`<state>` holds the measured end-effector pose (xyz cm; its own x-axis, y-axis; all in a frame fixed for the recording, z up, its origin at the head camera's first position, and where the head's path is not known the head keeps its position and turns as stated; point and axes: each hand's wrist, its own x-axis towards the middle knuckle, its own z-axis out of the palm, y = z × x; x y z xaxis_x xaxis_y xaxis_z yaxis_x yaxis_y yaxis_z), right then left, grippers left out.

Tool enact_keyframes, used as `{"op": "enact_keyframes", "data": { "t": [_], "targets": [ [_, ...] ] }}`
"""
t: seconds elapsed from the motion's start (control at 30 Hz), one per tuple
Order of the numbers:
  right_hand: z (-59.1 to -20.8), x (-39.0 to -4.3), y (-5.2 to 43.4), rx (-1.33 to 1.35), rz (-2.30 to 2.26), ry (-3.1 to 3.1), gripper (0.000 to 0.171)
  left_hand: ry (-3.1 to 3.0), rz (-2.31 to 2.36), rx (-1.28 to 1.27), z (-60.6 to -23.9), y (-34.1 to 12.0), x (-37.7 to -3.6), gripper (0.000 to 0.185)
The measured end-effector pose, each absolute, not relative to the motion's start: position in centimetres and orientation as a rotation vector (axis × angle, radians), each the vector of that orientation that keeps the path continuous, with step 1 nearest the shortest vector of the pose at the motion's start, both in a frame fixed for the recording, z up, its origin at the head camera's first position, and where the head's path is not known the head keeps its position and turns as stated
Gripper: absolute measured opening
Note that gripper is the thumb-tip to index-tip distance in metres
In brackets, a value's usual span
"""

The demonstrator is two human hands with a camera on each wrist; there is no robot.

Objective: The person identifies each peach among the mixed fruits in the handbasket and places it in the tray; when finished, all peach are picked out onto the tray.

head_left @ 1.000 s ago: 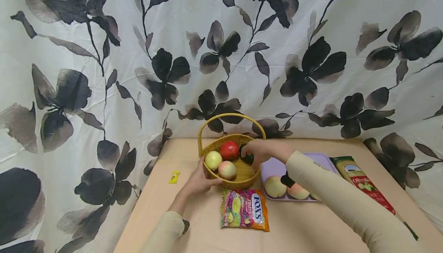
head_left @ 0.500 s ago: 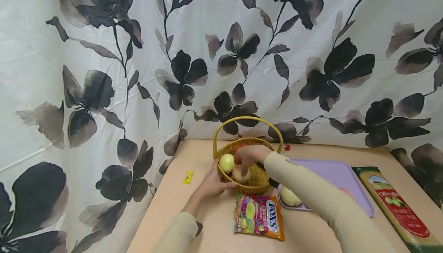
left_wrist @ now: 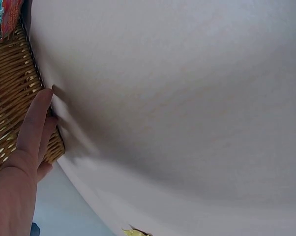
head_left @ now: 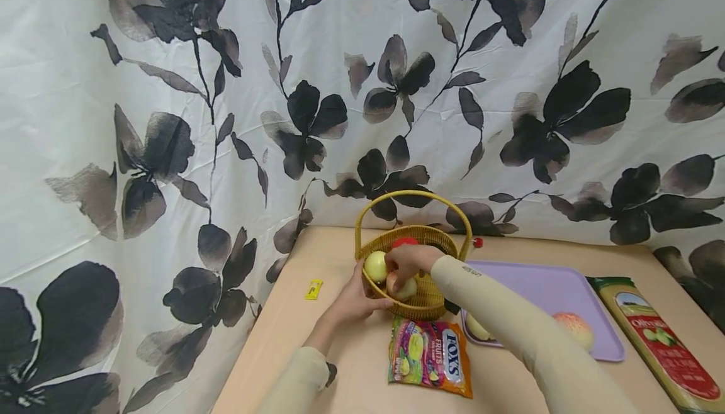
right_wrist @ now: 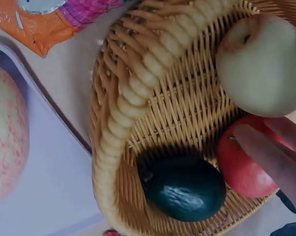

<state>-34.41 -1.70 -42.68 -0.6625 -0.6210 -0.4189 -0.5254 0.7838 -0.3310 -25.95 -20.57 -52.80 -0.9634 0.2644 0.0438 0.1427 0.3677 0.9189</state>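
A yellow wicker basket (head_left: 421,313) with a tall handle stands on the table. It holds a yellow-green apple (head_left: 375,267), a red apple-like fruit (right_wrist: 246,162), a pale pinkish peach-like fruit (right_wrist: 263,66) and a dark green avocado (right_wrist: 187,191). My left hand (head_left: 357,297) touches the outside of the basket's near left wall, thumb and fingers spread along the wicker. From above, my right hand (head_left: 409,262) reaches in among the fruits. In the right wrist view its extended fingers lie over the red fruit, beside the pale one; the rest of the hand is cut off.
A printed candy bag (head_left: 429,356) lies before the basket. To the right is a lilac tray (head_left: 527,279) with a pale fruit (head_left: 478,326) and a pinkish one (head_left: 574,329), then an olive-labelled package (head_left: 659,345). A yellow wrapped candy (head_left: 314,289) lies left; a small red item (head_left: 478,242) sits behind.
My right hand has let go of the avocado at the basket's right side and moved left over the other fruits. The left hand stays at the basket. The head view has shifted.
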Motion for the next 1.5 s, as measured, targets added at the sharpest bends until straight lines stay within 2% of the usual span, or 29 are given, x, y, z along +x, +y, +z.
{"op": "enact_keyframes", "data": {
  "t": [0.4,0.87,1.2,1.5],
  "targets": [
    [-43.7,-33.5,-0.4,-0.896,-0.358,2.426,0.045,2.518,1.615,0.355,-53.1,-19.2,-25.8,0.122],
    [-38.4,-32.6,4.2,-0.896,-0.359,2.455,0.051,2.5,1.687,0.3,-53.5,-19.3,-25.9,0.128],
    [-34.5,-30.6,12.8,-0.893,-0.373,2.478,0.048,2.527,1.674,0.259,-53.6,-19.9,-26.2,0.132],
    [-34.4,-28.9,22.8,-0.669,-0.57,2.487,0.052,2.54,1.65,0.219,-53.4,-19.7,-26.2,0.133]
  ]
}}
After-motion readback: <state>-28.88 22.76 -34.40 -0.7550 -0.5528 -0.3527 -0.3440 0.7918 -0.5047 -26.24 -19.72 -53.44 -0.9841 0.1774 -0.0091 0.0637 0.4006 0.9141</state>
